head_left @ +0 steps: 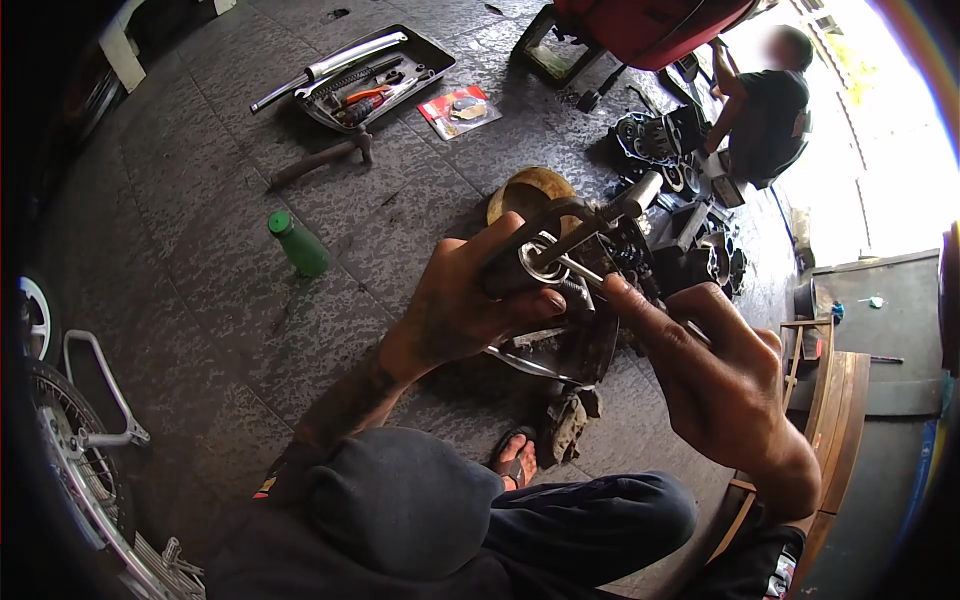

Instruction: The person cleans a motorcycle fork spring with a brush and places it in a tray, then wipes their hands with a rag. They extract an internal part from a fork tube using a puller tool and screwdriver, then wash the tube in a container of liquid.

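Note:
My left hand (440, 305) is wrapped round a dark metal motorcycle part with a round, shiny-rimmed opening (543, 258) that faces up toward me. In my right hand (715, 365) is a thin metal rod (583, 271), with the index finger stretched along it. The rod's far end reaches the round opening; whether it goes inside, I cannot make out. Beyond my fingers, dark frame-like metal pieces overlap the held part, so its full shape is hidden. A yellowish round bowl (530, 185) sits on the floor just behind it.
A tray (440, 62) of tools, a packaged part (460, 110), a hammer (325, 163) and a green bottle (298, 245) are on the floor. Engine parts (648, 138) lie near a crouching person (768, 115). A wooden bench (840, 430) stands right, a wheel (80, 470) left.

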The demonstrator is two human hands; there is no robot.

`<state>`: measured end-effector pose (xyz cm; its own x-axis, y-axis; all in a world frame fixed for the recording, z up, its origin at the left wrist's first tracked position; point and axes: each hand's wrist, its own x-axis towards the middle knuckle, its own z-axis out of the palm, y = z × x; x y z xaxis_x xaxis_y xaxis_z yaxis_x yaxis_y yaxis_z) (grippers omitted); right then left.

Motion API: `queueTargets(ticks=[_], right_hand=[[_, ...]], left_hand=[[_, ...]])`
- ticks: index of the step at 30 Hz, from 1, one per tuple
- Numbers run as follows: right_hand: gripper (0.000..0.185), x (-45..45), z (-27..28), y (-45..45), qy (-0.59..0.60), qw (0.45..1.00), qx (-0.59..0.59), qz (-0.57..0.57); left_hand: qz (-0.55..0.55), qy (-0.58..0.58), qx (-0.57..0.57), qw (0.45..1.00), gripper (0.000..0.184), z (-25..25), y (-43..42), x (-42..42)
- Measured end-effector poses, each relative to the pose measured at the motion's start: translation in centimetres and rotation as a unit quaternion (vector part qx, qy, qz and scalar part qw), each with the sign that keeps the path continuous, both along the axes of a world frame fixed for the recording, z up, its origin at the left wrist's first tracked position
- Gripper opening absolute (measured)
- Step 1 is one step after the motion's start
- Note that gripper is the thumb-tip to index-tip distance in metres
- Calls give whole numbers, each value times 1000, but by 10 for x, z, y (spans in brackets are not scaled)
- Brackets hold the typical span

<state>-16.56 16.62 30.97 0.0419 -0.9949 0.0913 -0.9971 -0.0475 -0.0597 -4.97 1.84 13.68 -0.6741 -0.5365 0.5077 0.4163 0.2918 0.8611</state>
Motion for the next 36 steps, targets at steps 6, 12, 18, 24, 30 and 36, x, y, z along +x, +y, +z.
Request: queueTargets(ticks=[6, 12, 18, 24, 30, 36], right_hand=[[56, 1, 1, -4, 11, 1000, -12, 14], [58, 7, 18, -11, 105, 994, 13, 17], [61, 2, 29, -24, 74, 995, 59, 23], [56, -1, 46, -39, 3, 995, 90, 46], [48, 0, 50, -40, 100, 987, 124, 27], [42, 3, 46, -42, 148, 983, 108, -6]], left_hand=[[7, 21, 11, 1000, 49, -3, 0, -2], [-31, -12, 14, 999, 50, 2, -5, 2], [-50, 9, 32, 998, 56, -2, -9, 2], [-84, 0, 5, 996, 54, 5, -10, 12], [-71, 1, 8, 997, 48, 5, -4, 3], [-43, -53, 70, 995, 46, 10, -6, -4]])
